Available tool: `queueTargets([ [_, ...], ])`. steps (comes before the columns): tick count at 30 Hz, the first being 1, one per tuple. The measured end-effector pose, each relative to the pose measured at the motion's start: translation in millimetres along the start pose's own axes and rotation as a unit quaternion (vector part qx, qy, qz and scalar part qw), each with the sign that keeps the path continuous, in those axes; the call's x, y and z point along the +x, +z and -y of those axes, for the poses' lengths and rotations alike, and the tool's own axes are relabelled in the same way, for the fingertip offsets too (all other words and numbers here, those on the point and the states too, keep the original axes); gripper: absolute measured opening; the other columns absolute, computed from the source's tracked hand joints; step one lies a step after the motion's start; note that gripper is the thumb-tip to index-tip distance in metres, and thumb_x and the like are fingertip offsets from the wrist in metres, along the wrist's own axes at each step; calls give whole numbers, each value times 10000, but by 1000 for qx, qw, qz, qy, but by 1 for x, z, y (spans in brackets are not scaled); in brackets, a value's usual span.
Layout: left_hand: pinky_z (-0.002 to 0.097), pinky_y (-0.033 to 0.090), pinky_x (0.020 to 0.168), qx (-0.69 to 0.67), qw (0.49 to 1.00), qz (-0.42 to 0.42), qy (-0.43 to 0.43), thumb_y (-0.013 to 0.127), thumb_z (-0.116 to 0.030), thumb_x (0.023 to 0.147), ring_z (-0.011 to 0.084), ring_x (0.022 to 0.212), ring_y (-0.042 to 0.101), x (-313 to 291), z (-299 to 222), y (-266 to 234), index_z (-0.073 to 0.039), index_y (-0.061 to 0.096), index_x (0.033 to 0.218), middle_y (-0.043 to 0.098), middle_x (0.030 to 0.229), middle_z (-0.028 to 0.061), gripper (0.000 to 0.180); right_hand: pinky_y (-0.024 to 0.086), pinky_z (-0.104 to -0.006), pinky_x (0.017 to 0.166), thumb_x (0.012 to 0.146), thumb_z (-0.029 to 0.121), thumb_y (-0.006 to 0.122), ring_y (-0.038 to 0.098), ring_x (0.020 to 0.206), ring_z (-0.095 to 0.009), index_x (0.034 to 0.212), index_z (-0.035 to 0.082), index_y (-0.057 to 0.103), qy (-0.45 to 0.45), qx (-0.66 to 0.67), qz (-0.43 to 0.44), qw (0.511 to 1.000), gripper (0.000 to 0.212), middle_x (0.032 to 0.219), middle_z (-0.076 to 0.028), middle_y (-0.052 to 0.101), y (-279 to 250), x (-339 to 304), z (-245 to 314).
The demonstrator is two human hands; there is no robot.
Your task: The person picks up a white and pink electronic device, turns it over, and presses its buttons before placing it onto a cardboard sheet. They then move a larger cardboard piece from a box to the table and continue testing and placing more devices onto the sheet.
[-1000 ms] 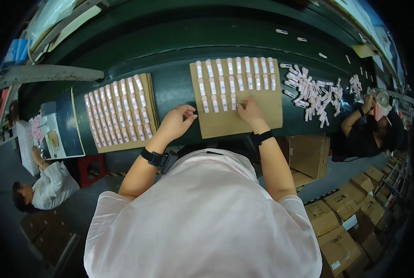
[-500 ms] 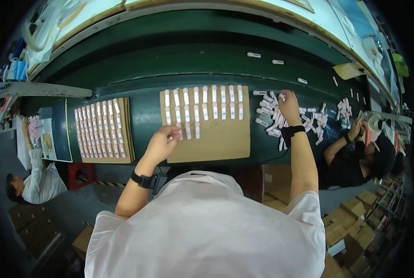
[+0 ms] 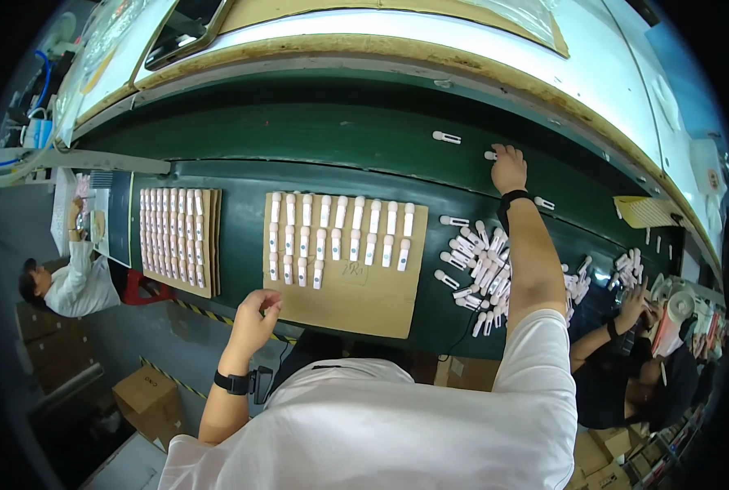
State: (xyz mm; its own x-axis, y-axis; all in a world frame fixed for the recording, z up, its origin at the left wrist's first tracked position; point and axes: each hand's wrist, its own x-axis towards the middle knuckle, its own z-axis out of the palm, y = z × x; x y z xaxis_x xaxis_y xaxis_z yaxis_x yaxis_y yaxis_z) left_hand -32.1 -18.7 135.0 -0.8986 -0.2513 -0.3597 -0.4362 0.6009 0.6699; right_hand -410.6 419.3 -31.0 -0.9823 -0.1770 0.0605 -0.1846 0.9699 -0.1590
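My right hand (image 3: pixel 509 169) reaches over the far green strip, its fingers closing around a small pale stick (image 3: pixel 489 155) whose rounded end shows beside them. My left hand (image 3: pixel 256 315) hovers at the near left corner of a cardboard sheet (image 3: pixel 340 306), fingers curled; whether anything is in them is hidden. Similar pale pink-and-white sticks with rounded heads stand in rows (image 3: pixel 337 245) on the sheet: two long rows and a shorter one at left. A loose heap of sticks (image 3: pixel 483 265), some showing a dark slot, lies right of the sheet, partly behind my right forearm.
At left, a cardboard stack (image 3: pixel 215 245) carries several rows of sticks. More sticks (image 3: pixel 447 137) lie along the far strip. A white shelf (image 3: pixel 364 33) borders the table's far side. One person (image 3: pixel 79 278) works at far left, another (image 3: pixel 634 367) at right.
My right hand has moved from the heap forward to a stick on the far strip. My left hand has drawn back from the third row. The whole view has shifted.
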Motion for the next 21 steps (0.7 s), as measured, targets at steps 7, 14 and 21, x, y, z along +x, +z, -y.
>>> queueTargets([
  [7,321,531,781,-22,999,8,-30,637,-40,864,241,859,671,0,-8,17,51,626,1022,664,953,164,183,480,-460,907,795,56,601,559,1037,-402,1088,76,591,-6,153,4,988,294,1123,-187,561,19,47,45],
  [14,325,532,787,-38,999,10,-2,647,-32,855,246,874,674,1,-30,17,49,626,1027,663,958,161,191,520,-448,824,843,133,630,615,963,-405,1046,84,601,-10,161,61,985,210,1103,-193,601,20,39,89],
  [21,311,507,813,-32,992,7,119,653,-22,845,216,891,651,12,-64,3,30,632,1043,659,987,141,206,499,-328,724,835,130,697,632,794,-272,1013,51,630,-68,436,95,892,207,884,-125,660,-91,-52,146],
])
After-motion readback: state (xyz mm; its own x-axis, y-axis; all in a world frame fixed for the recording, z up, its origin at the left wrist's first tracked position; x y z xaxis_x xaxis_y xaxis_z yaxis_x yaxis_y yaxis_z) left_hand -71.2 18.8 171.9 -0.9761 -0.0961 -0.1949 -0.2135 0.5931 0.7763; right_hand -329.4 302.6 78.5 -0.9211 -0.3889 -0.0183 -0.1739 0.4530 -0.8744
